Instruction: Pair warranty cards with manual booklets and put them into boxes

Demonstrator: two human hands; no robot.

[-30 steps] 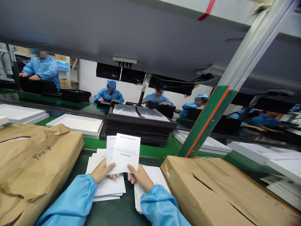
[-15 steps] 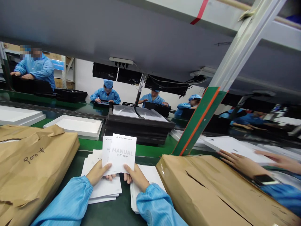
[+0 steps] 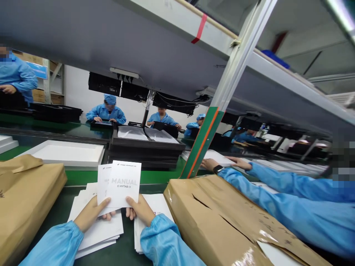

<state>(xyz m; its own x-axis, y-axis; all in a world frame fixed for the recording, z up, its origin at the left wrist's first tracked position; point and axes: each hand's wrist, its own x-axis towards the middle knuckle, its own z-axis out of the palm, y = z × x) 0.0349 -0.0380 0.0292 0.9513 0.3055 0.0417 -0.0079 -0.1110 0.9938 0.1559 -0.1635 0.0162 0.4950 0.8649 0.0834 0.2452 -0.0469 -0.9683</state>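
Observation:
Both my hands hold a small set of white manual booklets point(image 3: 122, 183) upright; the front one reads "MANUAL". My left hand point(image 3: 90, 216) grips the lower left corner, thumb on the front. My right hand point(image 3: 140, 210) pinches the lower right edge. Under the hands lie two stacks of white booklets: a left stack point(image 3: 95, 232) and a right stack point(image 3: 155, 205), both on the dark green table.
Brown paper-wrapped packages sit at the left point(image 3: 24, 199) and right point(image 3: 222, 221). A co-worker's blue sleeves point(image 3: 283, 199) reach in from the right to a white box. Black trays point(image 3: 146, 149) and a white tray point(image 3: 66, 153) rest on the green conveyor. A slanted frame post point(image 3: 205, 140) rises ahead.
My view has swung right and up. The co-worker's arms have reached further in from the right over the brown package. My hands still hold the booklets the same way.

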